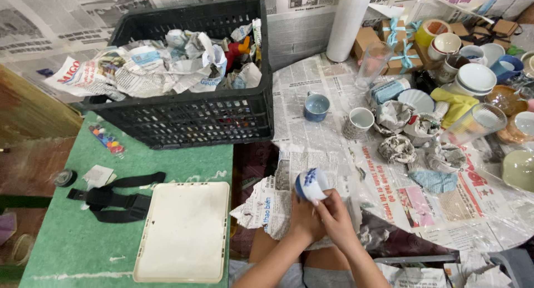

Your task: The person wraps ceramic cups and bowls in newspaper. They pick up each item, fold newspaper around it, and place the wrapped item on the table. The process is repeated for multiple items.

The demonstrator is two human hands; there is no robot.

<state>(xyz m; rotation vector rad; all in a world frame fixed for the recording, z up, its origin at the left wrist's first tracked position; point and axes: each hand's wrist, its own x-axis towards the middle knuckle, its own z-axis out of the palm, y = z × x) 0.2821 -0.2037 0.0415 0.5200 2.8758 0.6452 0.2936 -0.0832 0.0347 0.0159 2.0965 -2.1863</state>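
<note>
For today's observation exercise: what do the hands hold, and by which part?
Both hands, left hand and right hand, hold a small blue-and-white cup by its lower body, over a sheet of newspaper.

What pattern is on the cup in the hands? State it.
White cup with blue painted markings; head view.

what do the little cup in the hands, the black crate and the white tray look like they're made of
Cup: likely glazed ceramic; glossy white with blue painted pattern, held by both the left hand and the right hand.
Crate: moulded plastic, matte black with lattice walls.
Tray: probably plastic, dull off-white, scuffed, with a notched rim.
</note>
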